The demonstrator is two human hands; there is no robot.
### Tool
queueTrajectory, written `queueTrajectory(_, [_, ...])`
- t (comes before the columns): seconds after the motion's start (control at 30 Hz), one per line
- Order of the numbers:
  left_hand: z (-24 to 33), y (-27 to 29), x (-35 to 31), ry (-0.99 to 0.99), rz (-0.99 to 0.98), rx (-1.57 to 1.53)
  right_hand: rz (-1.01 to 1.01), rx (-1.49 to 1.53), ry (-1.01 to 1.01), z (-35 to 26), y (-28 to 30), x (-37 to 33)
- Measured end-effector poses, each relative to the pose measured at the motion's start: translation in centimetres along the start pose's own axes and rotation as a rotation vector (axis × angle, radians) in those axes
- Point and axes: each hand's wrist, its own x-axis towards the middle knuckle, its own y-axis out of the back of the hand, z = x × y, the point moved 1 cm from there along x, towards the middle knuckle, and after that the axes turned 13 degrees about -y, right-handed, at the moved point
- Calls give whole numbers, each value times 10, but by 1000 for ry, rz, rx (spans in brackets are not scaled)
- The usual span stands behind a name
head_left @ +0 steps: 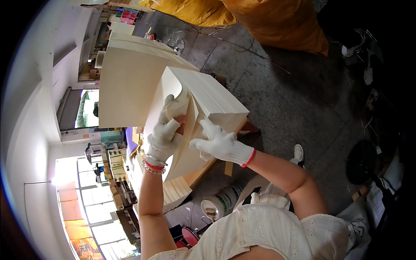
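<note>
A tall stack of cream paper sheets (212,93) stands in front of me, its top sheets curled up at the near side. My left hand (164,136), in a white glove with some bare skin showing at the fingers, is bent round the lifted sheets (184,110). Part of its grip is hidden by the paper. Beside the stack's near corner, my right hand (219,143) has its thumb and fingers apart, close to the loose edges. It wears a white glove with a red cuff, and no object shows in it.
Behind the stack rises another large pile of cream sheets (130,82). A wooden board (201,171) lies under the near stack. A white bucket (214,206) stands on the floor close to me. Large orange sacks (277,24) lie at the far side, and a dark round fan (362,160) is at the right.
</note>
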Motion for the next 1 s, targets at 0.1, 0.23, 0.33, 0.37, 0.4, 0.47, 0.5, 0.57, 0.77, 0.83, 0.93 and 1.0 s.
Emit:
queueTrajectory(0.1, [1,-1,4,98,5,-34,64,-163,-21,1,-2,3])
queueTrajectory(0.23, [16,12,38,63,-192,157,12,-13,-7,8,-3,4])
queueTrajectory(0.33, [4,5,39,-105,-162,111,0,-140,-44,2,2,1])
queueTrajectory(0.37, [5,6,40,-57,-201,119,34,-172,-10,6,2,3])
queueTrajectory(0.4, [8,9,40,-9,-240,127,68,-204,25,12,2,6])
queueTrajectory(0.47, [7,10,40,35,-252,122,116,-253,66,16,3,9])
queueTrajectory(0.5, [5,9,39,34,-225,107,128,-271,72,16,3,9])
queueTrajectory(0.57, [5,9,37,35,-211,89,117,-302,49,12,4,7])
queueTrajectory(0.77, [6,9,39,-6,-230,123,96,-328,28,13,3,8])
queueTrajectory(0.83, [7,12,39,35,-220,98,97,-291,52,16,3,9])
queueTrajectory(0.93, [7,12,38,70,-248,112,161,-296,109,16,1,8])
queueTrajectory(1.0, [6,10,34,41,-209,102,160,-312,117,18,0,9])
